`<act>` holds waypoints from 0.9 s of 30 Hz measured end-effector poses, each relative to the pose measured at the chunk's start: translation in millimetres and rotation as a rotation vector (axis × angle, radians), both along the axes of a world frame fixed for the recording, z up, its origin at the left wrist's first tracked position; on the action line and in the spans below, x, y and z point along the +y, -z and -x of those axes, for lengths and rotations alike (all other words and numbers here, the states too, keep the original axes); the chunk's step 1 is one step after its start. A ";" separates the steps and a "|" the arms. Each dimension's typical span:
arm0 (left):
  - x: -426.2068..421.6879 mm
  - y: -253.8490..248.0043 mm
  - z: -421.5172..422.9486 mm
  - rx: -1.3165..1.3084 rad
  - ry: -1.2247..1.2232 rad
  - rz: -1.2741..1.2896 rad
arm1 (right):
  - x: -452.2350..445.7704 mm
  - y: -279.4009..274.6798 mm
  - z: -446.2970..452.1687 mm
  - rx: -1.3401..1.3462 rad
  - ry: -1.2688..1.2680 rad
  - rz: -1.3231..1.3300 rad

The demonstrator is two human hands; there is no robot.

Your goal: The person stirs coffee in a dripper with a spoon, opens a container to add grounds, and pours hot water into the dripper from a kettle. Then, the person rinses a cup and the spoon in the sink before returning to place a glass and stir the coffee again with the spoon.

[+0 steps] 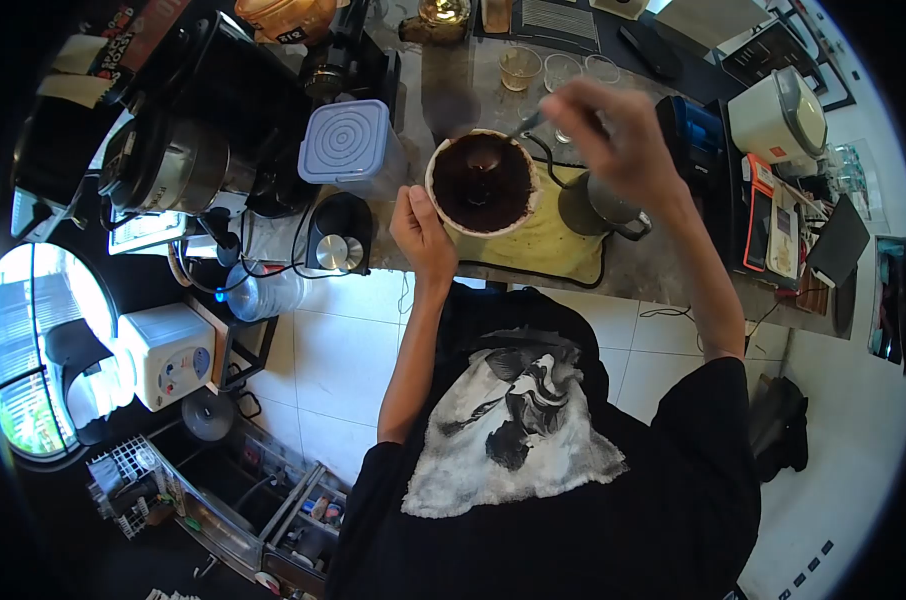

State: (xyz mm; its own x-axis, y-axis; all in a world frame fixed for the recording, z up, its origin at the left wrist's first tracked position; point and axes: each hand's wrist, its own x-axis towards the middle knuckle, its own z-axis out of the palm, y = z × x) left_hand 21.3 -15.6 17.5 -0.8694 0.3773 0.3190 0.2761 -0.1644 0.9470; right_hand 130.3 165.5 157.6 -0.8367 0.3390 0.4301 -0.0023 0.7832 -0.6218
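Note:
My left hand (422,236) grips the left side of a round bowl (434,206) with a pale, uneven rim. Dark brown, wet-looking contents (478,195) fill its inside. Above and to the right, my right hand (613,135) is closed around the handle of a spoon (529,124), somewhat blurred. The spoon's lower end reaches over the bowl; how deep it dips I cannot tell. A grey gooseneck kettle (585,207) stands just right of the bowl, below my right hand. Under both lies a yellow cloth (563,245) with a dark edge.
Left of the bowl stands a tub with a lavender lid (344,140), near a small black device (339,238) with metal knobs. Several clear glasses (520,68) are behind the bowl. Coffee machines (173,165) line the left; a red-and-white device (768,215) sits right. The counter's front edge is close to me.

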 end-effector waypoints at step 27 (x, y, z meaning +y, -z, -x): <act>2.6 -17.0 -10.0 0.049 0.052 0.091 | 16.6 86.2 -21.6 0.028 0.136 0.898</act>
State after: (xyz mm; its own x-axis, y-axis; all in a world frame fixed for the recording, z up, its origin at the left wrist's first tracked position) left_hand 31.4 -13.1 34.4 -0.8321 0.4509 0.3230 0.3159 -0.0936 0.9442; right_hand 151.9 182.1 71.4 -0.7580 0.6518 -0.0239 0.0304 -0.0013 -0.9995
